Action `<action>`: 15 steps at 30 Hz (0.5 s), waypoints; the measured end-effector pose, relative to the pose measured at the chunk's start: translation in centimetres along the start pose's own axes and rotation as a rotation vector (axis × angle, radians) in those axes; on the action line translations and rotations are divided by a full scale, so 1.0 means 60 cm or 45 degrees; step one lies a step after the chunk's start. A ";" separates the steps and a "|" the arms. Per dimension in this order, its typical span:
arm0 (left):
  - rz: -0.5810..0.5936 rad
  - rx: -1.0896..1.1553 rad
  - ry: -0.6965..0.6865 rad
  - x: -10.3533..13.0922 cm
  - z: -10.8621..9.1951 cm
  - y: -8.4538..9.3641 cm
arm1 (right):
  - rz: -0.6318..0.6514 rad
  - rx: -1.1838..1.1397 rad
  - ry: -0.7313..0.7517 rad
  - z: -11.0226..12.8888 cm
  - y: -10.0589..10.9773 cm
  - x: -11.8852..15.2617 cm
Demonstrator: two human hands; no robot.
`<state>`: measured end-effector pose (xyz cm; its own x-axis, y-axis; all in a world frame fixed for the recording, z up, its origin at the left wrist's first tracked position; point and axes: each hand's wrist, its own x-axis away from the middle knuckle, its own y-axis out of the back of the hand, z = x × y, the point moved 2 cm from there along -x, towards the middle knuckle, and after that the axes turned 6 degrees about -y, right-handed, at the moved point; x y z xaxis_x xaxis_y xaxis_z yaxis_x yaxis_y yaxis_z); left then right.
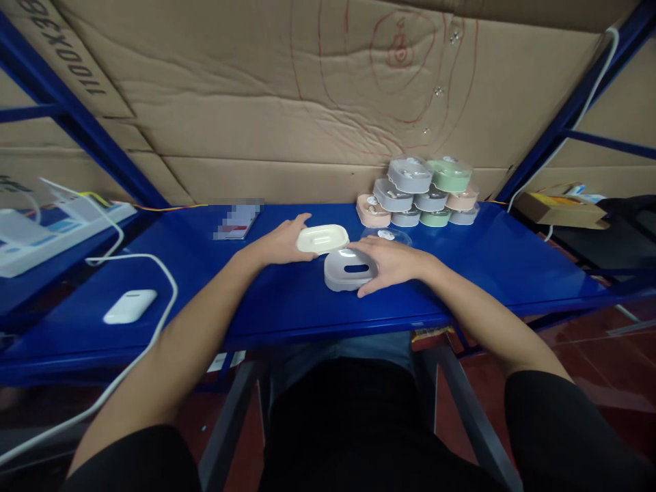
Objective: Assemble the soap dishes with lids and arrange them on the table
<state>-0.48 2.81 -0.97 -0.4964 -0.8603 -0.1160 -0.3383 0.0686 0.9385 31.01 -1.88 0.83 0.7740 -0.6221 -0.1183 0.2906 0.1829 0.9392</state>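
My left hand (pixel 281 242) is closed on the left end of a shallow cream oval tray (pixel 322 238), thumb and fingers at its rim. My right hand (pixel 393 261) grips the right side of a grey rounded plastic box (pixel 341 276), whose floor has a long oval slot through which the blue tabletop shows. The box is nearer to me than the tray, and their edges come close together; whether they touch I cannot tell. Just behind my right hand, a clear lid (pixel 402 237) with a round sticker lies on the table, partly hidden by the hand.
Several grey, pink and green lidded boxes (pixel 410 179) are stacked at the back right. A phone (pixel 240 221) lies at the back left. An earbud case (pixel 130 306), a white cable (pixel 171 283) and a power strip (pixel 56 236) are at left. Cardboard (pixel 230 130) stands behind the blue table (pixel 287 301).
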 end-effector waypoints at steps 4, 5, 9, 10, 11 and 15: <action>0.014 0.004 0.009 0.001 0.000 0.001 | -0.209 0.010 -0.079 -0.010 0.022 -0.002; 0.017 0.001 0.013 0.001 -0.001 0.001 | -0.283 0.044 -0.151 -0.020 0.032 0.001; 0.033 -0.025 0.020 0.001 -0.004 0.001 | -0.219 0.296 -0.531 -0.072 0.054 0.011; 0.040 -0.031 0.019 0.001 -0.004 0.001 | -0.134 0.327 -0.587 -0.082 0.053 0.012; 0.044 -0.036 0.020 0.000 -0.004 0.000 | -0.060 0.334 -0.618 -0.090 0.051 0.011; 0.048 -0.038 0.020 -0.002 -0.002 -0.002 | 0.007 0.288 -0.661 -0.093 0.048 0.010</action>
<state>-0.27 2.82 -1.03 -0.4955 -0.8653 -0.0758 -0.2960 0.0861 0.9513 35.43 2.52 1.68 0.3799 -0.9250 0.0070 0.1153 0.0549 0.9918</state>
